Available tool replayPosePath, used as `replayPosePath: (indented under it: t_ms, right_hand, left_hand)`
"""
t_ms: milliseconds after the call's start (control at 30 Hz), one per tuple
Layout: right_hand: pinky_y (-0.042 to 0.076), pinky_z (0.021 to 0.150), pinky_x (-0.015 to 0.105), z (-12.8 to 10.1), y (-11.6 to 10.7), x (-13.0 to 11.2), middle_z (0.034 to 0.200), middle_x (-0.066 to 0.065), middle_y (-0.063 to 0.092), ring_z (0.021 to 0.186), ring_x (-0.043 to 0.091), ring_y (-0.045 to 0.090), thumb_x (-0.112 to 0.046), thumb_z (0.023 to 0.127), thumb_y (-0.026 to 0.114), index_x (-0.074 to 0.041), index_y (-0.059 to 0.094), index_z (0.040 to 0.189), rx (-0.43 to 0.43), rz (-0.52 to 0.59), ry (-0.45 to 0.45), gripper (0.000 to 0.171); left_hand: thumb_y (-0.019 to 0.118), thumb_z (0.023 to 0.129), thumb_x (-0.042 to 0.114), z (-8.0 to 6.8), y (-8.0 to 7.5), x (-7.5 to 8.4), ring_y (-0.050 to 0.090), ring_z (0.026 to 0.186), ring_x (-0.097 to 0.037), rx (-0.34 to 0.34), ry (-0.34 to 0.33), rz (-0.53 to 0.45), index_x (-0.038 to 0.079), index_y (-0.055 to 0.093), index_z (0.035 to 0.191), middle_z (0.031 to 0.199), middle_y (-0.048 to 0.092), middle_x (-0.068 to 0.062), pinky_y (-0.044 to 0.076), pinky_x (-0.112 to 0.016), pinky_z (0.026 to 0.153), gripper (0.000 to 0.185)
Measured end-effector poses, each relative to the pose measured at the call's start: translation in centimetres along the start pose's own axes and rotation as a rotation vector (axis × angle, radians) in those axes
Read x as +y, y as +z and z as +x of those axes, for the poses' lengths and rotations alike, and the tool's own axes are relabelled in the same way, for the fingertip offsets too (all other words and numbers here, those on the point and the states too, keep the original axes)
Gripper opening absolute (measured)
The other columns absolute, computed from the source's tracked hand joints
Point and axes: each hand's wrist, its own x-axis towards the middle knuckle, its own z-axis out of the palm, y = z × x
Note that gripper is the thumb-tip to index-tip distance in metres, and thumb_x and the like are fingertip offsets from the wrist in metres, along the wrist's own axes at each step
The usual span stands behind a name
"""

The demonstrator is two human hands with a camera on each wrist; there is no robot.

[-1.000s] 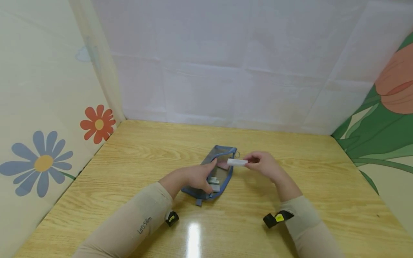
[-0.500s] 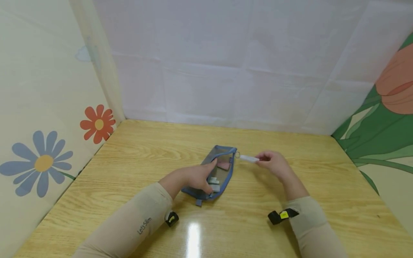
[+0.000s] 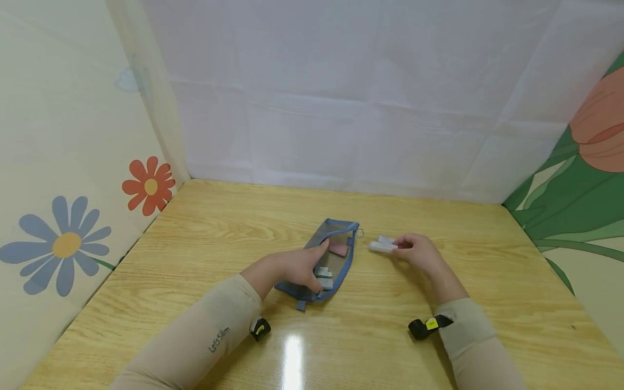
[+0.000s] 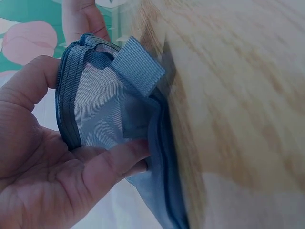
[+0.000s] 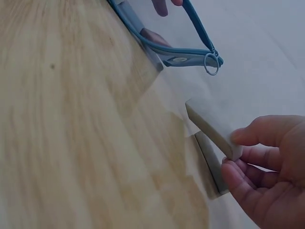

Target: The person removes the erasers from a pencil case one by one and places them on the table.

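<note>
- Since 1 second ago my right hand (image 3: 420, 253) has drawn the white eraser (image 3: 382, 247) away from the pouch's mouth and lowered it toward the table (image 3: 439, 336), right of the pouch.
- My right thumb and fingers (image 5: 252, 136) pinch that eraser at 1 end; its far end points at the pouch's zipper ring (image 5: 211, 64).
- A 2nd white eraser (image 5: 209, 167) lies just beside it, on the side away from the pouch.
- My left hand (image 3: 292, 268) grips the blue mesh pouch (image 3: 331, 260), thumb and fingers curled round its near end, holding the mouth apart.
- Inside the pouch lie a pink eraser (image 3: 338, 249) and pale ones (image 3: 323, 276).
</note>
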Motion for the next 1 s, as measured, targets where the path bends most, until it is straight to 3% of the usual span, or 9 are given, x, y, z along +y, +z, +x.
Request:
replayPosePath:
  t_ms: [267, 633, 1000]
  right_hand:
    - [0.042, 0.071, 0.029, 0.13, 0.05, 0.44, 0.099, 0.014, 0.062, 0.088, 0.024, 0.053, -0.016, 0.083, 0.066, -0.001, 0.064, 0.102, -0.011, -0.010, 0.073, 0.024]
    - [0.043, 0.068, 0.026, 0.09, 0.04, 0.63, 0.087, 0.012, 0.064, 0.079, 0.020, 0.055, -0.010, 0.078, 0.070, 0.002, 0.065, 0.095, 0.037, -0.035, 0.018, 0.021]
    - [0.043, 0.069, 0.028, 0.10, 0.07, 0.63, 0.087, 0.011, 0.065, 0.081, 0.022, 0.057, -0.011, 0.078, 0.070, 0.001, 0.065, 0.094, 0.040, -0.097, 0.036, 0.021]
  left_hand:
    - [0.073, 0.075, 0.022, 0.17, 0.10, -0.15, 0.015, 0.137, -0.019, 0.003, 0.005, 0.013, 0.009, -0.009, 0.146, 0.152, 0.009, -0.013, 0.022, -0.034, 0.108, 0.109]
    - [0.073, 0.075, 0.021, -0.01, 0.04, 0.30, 0.015, 0.137, -0.020, -0.002, -0.014, 0.009, 0.009, -0.008, 0.147, 0.152, 0.008, -0.013, 0.022, -0.035, 0.108, 0.109]
    - [0.072, 0.075, 0.020, -0.13, -0.06, 0.55, 0.015, 0.136, -0.019, -0.004, -0.026, -0.001, 0.010, -0.009, 0.147, 0.152, 0.008, -0.012, 0.023, -0.034, 0.107, 0.108]
